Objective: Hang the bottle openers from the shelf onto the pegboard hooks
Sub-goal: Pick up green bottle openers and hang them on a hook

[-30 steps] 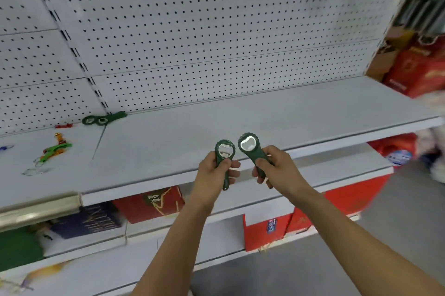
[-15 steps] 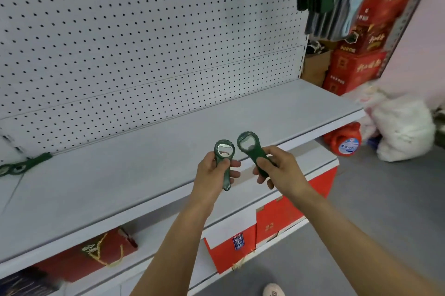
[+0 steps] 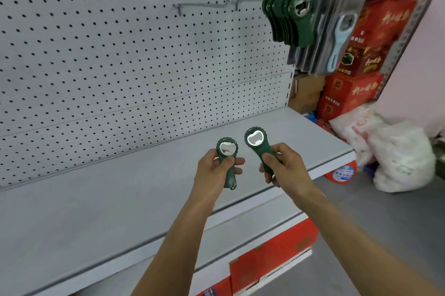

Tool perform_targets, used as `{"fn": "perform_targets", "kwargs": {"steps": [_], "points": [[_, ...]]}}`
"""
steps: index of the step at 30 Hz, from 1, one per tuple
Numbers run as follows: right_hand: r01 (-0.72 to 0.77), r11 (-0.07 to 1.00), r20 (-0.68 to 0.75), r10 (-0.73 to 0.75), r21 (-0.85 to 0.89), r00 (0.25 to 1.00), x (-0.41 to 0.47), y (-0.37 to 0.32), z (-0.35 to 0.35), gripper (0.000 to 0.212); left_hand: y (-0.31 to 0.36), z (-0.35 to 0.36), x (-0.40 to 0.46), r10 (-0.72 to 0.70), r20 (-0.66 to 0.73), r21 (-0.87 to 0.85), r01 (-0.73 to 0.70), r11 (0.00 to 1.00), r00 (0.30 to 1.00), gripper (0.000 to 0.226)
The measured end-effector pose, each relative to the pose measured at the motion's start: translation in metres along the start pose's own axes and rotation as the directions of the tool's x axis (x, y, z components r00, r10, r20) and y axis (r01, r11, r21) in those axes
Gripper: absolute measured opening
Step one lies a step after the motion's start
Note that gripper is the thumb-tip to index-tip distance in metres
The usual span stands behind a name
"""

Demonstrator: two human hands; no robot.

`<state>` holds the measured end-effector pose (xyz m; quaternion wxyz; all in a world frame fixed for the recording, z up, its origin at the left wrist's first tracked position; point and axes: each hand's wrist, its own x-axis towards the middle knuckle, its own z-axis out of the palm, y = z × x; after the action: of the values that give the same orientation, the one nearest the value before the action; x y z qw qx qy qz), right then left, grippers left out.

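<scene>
Left hand [image 3: 214,170] and right hand [image 3: 284,168] each grip a green bottle opener [image 3: 227,160] [image 3: 258,145] by the handle above the shelf [image 3: 96,199], ring heads upward, likely ready for threading onto the pegboard hook [image 3: 204,4].

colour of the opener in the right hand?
Dark green, with a shiny metal insert in the head; the opener shows clearly in the head view, held by the right hand.

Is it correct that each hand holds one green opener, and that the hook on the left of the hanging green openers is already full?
Not quite. In the head view the left hand and the right hand each hold a green opener, but the hook left of the hanging openers is bare, not full.
</scene>
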<state>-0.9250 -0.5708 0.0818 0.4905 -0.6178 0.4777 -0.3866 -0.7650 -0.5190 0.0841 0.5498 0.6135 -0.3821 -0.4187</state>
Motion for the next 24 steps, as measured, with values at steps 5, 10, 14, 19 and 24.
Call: {"fn": "perform_targets", "kwargs": {"steps": [5, 10, 14, 19, 24], "points": [[0.026, 0.998, 0.004, -0.026, 0.056, 1.000, 0.042, -0.003, -0.025, 0.006, 0.017, 0.030, 0.033, 0.029, -0.028, 0.000, -0.029, 1.000, 0.999, 0.015], [0.090, 0.991, 0.035, -0.094, 0.101, 0.995, 0.071, -0.010, -0.045, 0.006, 0.033, 0.053, 0.053, 0.070, -0.074, -0.021, -0.072, 0.997, 0.995, 0.014], [0.152, 0.978, 0.078, -0.164, 0.141, 0.983, 0.089, -0.015, -0.065, 0.006, 0.040, 0.074, 0.061, 0.092, -0.134, -0.033, -0.098, 0.995, 0.987, 0.015], [0.220, 0.960, 0.147, -0.246, 0.171, 0.958, 0.107, -0.028, -0.100, 0.006, 0.052, 0.109, 0.068, 0.111, -0.206, -0.040, -0.121, 0.992, 0.972, 0.013], [0.315, 0.913, 0.168, -0.363, 0.259, 0.916, 0.120, -0.049, -0.128, 0.012, 0.064, 0.136, 0.071, 0.125, -0.261, -0.061, -0.145, 0.987, 0.957, 0.011]]}}
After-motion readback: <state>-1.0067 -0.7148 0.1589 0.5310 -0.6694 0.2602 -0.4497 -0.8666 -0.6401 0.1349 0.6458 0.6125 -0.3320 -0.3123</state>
